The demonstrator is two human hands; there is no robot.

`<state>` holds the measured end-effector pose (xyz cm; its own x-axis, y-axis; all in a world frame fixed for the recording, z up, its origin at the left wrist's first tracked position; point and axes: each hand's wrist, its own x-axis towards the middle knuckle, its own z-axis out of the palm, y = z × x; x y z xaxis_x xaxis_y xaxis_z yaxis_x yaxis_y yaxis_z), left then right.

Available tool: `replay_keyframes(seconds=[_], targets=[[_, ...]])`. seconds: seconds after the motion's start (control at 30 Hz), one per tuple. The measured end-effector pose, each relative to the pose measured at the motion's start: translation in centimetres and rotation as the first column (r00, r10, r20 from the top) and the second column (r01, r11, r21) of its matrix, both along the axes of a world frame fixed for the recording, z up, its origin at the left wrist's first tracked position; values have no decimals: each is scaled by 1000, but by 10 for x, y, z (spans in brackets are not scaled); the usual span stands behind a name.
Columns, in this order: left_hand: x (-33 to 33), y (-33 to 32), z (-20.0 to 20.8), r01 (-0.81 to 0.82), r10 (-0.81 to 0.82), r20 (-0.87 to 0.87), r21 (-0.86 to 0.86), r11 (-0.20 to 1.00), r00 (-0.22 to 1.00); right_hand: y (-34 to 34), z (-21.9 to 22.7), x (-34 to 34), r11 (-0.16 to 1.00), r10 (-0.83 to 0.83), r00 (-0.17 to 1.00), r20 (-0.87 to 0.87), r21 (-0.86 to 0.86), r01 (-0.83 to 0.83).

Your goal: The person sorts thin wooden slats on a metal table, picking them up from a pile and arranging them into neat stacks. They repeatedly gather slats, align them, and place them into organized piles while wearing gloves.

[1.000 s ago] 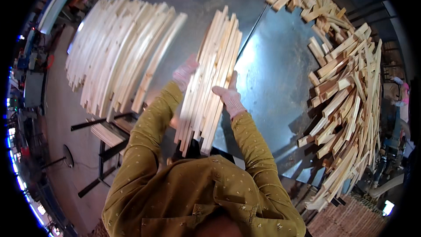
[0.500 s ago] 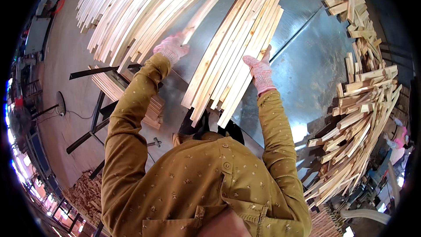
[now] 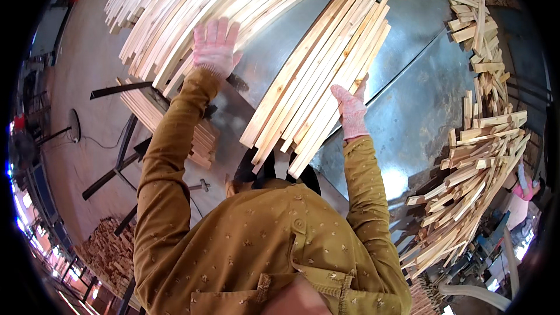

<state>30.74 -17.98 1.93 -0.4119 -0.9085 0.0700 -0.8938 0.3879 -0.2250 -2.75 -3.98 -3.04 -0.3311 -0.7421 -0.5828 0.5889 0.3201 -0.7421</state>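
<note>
Pale, straight wooden strips (image 3: 318,70), at least six, form one bundle at mid-frame on one grey metal bench (image 3: 420,76). One pink-white-gloved left hand (image 3: 214,46), open with fingers spread, is over one wide row of pale slats (image 3: 175,17) at upper left; one matching right hand (image 3: 352,108) touches the bundle's right side, thumb on top, its grip unclear. One jumbled wood heap (image 3: 472,181) lies right.
</note>
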Motion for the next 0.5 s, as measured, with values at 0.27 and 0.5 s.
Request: replay_keyframes(seconds=[0.27,0.5], targets=[[-55,144,12,-170,470,-296,670,723,831,7,-13,-5,1000,-4,997,-75,-24,2],[-14,195,-15,257,857,-484,863,435,175,-17,-19,2,999,40,999,-36,-4,-40]])
